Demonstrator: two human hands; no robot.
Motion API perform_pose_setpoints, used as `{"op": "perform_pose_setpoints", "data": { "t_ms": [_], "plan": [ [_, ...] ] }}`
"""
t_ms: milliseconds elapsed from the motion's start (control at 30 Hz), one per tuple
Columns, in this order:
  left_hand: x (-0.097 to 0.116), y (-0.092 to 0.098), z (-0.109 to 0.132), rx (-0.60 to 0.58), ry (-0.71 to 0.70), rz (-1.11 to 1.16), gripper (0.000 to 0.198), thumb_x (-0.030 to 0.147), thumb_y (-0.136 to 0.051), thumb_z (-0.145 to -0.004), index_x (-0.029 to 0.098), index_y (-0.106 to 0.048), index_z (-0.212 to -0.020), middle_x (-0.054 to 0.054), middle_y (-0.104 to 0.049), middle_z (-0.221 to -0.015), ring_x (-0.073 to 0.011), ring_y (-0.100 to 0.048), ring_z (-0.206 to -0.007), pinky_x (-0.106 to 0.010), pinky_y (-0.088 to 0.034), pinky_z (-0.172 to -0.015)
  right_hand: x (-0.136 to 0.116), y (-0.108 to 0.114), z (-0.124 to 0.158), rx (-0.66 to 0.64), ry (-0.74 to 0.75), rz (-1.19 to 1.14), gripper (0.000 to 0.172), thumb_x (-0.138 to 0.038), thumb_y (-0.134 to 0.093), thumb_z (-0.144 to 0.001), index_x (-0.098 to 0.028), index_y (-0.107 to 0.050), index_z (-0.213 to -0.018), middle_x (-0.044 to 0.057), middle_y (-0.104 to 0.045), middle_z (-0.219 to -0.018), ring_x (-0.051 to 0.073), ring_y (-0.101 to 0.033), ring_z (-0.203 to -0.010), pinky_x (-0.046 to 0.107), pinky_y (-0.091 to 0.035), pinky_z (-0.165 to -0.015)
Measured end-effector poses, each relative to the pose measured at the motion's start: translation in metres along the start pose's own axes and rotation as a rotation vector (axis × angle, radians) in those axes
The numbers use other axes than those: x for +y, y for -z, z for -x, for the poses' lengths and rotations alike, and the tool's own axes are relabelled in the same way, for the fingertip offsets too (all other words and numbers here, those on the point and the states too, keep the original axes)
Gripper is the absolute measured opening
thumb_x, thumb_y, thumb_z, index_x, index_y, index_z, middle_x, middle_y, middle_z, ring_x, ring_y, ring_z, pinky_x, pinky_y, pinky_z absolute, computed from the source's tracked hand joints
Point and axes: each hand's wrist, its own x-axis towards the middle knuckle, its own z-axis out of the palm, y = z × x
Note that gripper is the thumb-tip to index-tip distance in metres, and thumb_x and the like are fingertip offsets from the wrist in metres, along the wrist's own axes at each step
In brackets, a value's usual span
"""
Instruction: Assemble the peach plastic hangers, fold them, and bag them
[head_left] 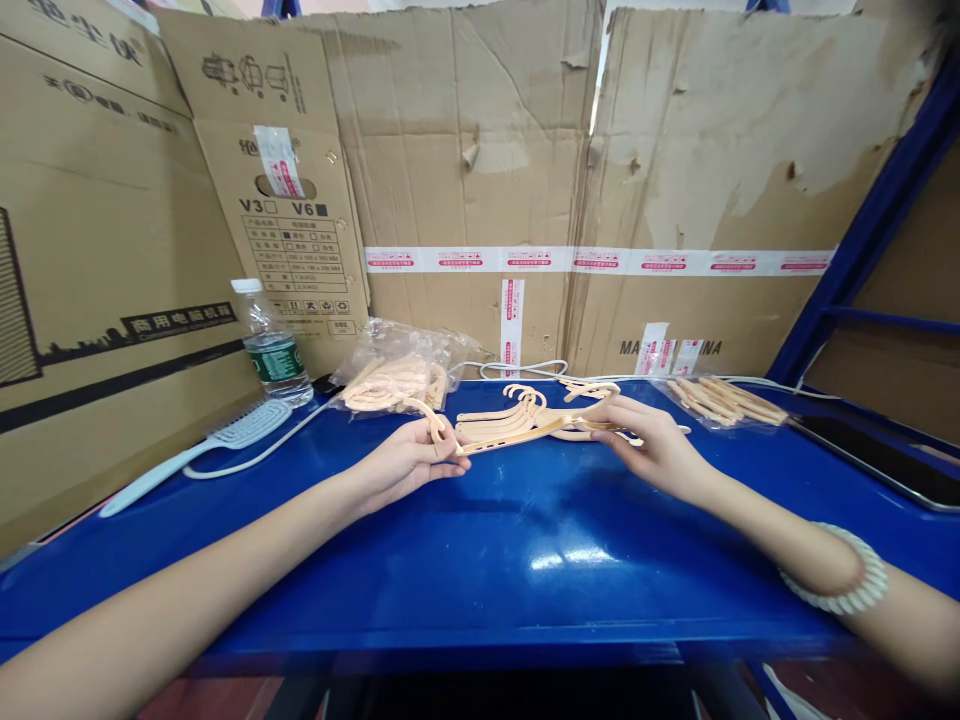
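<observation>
Left fingers [441, 450] and right fingers [628, 412] nearly together on one beige hanger [517, 437].

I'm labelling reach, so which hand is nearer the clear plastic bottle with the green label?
Left. The left hand is right of the clear plastic bottle and closer to the camera; the right hand is much farther right, across the held peach plastic hanger.

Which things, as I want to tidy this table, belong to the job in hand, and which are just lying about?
Probably the job's:
held hanger
hanger stack
left bag and right bag, with similar-coloured pieces inside

Seemingly just lying about:
bottle
brush
phone
cables
</observation>
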Motion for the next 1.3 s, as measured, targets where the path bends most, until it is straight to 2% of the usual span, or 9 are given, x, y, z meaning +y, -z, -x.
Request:
{"op": "perform_pose_setpoints", "data": {
  "t_ms": [133, 333, 500, 700, 1000, 1200, 1300],
  "plan": [
    [-0.001, 0.000, 0.001, 0.066, 0.010, 0.012, 0.023, 0.016, -0.081, -0.069, 0.012, -0.059, -0.072, -0.003, -0.063, -0.068, -0.0139, -0.063, -0.066, -0.027, -0.050, -0.069, -0.004, -0.001, 0.000, 0.041, 0.018, 0.019, 0.022, -0.024, -0.046, -0.095, -0.023, -0.066, -0.105, 0.009, -0.067, -0.096, 0.022, -0.063, -0.090, 0.036, -0.052, -0.078],
    [0.001, -0.001, 0.001, 0.039, 0.049, 0.050, 0.019, 0.017, -0.080, -0.070, 0.012, -0.062, -0.073, -0.007, -0.067, -0.081, -0.0185, -0.066, -0.077, -0.033, -0.052, -0.078, -0.003, -0.003, 0.002, 0.033, 0.012, 0.020, 0.019, -0.023, -0.046, -0.095, -0.023, -0.064, -0.100, 0.010, -0.067, -0.098, 0.023, -0.063, -0.094, 0.039, -0.052, -0.083],
    [0.002, -0.003, 0.002, 0.061, 0.055, 0.020, 0.015, 0.013, -0.081, -0.070, 0.009, -0.067, -0.074, -0.007, -0.068, -0.076, -0.0168, -0.067, -0.076, -0.029, -0.054, -0.078, -0.005, -0.003, 0.001, 0.040, 0.049, 0.018, 0.019, -0.019, -0.045, -0.094, -0.022, -0.063, -0.101, 0.009, -0.066, -0.098, 0.022, -0.063, -0.092, 0.037, -0.052, -0.082],
    [0.002, -0.008, 0.005, 0.104, 0.047, -0.005, 0.022, 0.009, -0.082, -0.064, 0.012, -0.060, -0.065, -0.007, -0.071, -0.078, -0.0176, -0.069, -0.072, -0.027, -0.056, -0.070, -0.010, -0.004, 0.002, 0.064, 0.062, 0.031, 0.021, -0.019, -0.044, -0.095, -0.023, -0.064, -0.101, 0.008, -0.065, -0.095, 0.020, -0.063, -0.087, 0.033, -0.052, -0.077],
    [0.005, -0.014, 0.005, 0.209, 0.078, -0.050, 0.023, -0.004, -0.068, -0.062, 0.012, -0.053, -0.060, -0.007, -0.072, -0.071, -0.0180, -0.070, -0.066, -0.027, -0.057, -0.067, -0.011, -0.009, 0.004, 0.080, 0.094, 0.065, 0.020, -0.017, -0.045, -0.094, -0.021, -0.064, -0.100, 0.007, -0.064, -0.089, 0.018, -0.061, -0.080, 0.030, -0.051, -0.070],
    [0.003, -0.017, 0.007, 0.266, 0.074, -0.096, 0.024, -0.004, -0.065, -0.062, 0.013, -0.048, -0.058, -0.009, -0.072, -0.069, -0.0175, -0.069, -0.060, -0.025, -0.055, -0.062, -0.016, -0.011, 0.004, 0.111, 0.145, 0.081, 0.020, -0.012, -0.045, -0.093, -0.020, -0.062, -0.100, 0.007, -0.063, -0.089, 0.017, -0.061, -0.080, 0.029, -0.052, -0.070],
    [0.001, -0.017, 0.006, 0.283, 0.043, -0.113, 0.023, -0.003, -0.065, -0.059, 0.013, -0.048, -0.057, -0.007, -0.070, -0.064, -0.0168, -0.068, -0.057, -0.024, -0.054, -0.059, -0.018, -0.013, 0.005, 0.123, 0.146, 0.077, 0.020, -0.011, -0.046, -0.093, -0.020, -0.062, -0.100, 0.007, -0.063, -0.089, 0.017, -0.061, -0.081, 0.030, -0.052, -0.072]
  ]
}}
